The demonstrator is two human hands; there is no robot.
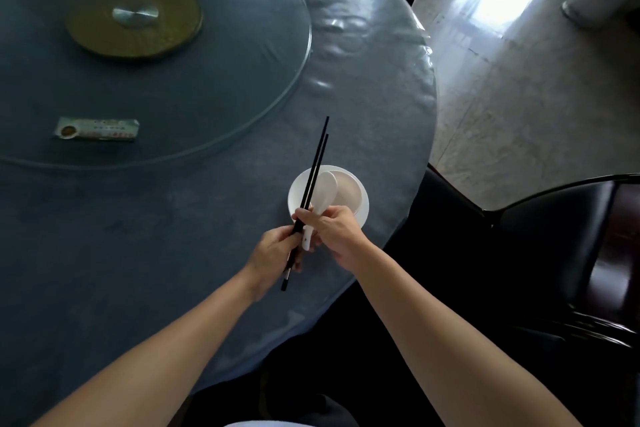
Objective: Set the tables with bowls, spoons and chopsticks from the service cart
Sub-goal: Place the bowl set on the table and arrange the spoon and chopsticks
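Note:
A white bowl (349, 189) sits on a white plate (297, 191) near the right edge of the round table (138, 236). My left hand (273, 255) is closed around the lower part of a pair of black chopsticks (316, 166), whose tips point away over the plate. My right hand (334, 229) grips the handle of a white spoon (325, 192), its scoop lying over the bowl's rim. The two hands touch just in front of the plate.
A glass lazy Susan (242, 45) with a gold disc (135, 21) covers the table's middle; a flat packet (98, 129) lies on it. A black chair (554, 253) stands right of the table. Shiny tiled floor (519, 97) lies beyond.

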